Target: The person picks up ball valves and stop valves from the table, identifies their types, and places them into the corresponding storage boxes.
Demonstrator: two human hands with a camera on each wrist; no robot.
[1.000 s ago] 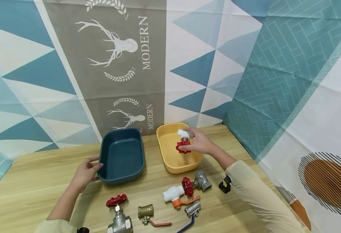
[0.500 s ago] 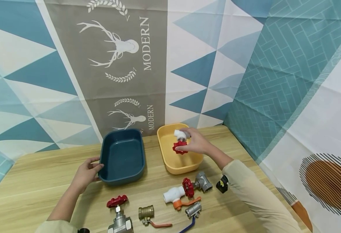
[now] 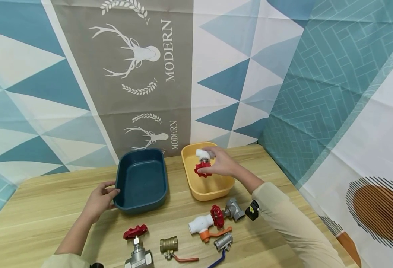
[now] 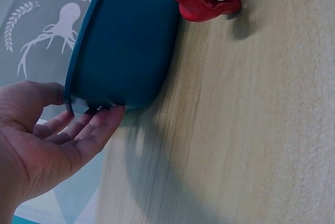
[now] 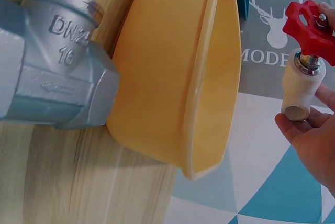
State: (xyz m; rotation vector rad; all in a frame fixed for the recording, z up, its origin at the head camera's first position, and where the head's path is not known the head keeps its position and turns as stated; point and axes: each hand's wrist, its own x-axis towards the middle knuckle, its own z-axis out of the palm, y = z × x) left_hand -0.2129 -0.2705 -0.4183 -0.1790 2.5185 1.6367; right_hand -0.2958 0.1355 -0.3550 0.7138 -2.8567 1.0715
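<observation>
My right hand [image 3: 222, 162] holds a white valve [image 3: 203, 155] with a red handwheel [image 3: 203, 169] above the yellow tray [image 3: 212, 194]. In the right wrist view, my fingers lie round the white valve body [image 5: 302, 89], raised clear of the tray's rim [image 5: 194, 103]. My left hand [image 3: 100, 199] grips the left edge of the dark blue tray [image 3: 142, 182]. From the left wrist view, the thumb lies at the rim and the fingers of the left hand [image 4: 57, 135] are against the outer wall of the blue tray [image 4: 125, 41].
Along the front of the wooden table [image 3: 55, 201] lie a steel valve with red handwheel [image 3: 138, 255], a brass valve [image 3: 168, 244], a white valve with orange lever [image 3: 201, 224], a grey valve with red wheel [image 3: 234, 209] and a blue-levered valve [image 3: 223, 242]. Patterned cloth [image 3: 216, 74] hangs behind.
My right hand has moved a little to the left over the yellow tray, carrying the white valve. My left hand stays at the blue tray's edge.
</observation>
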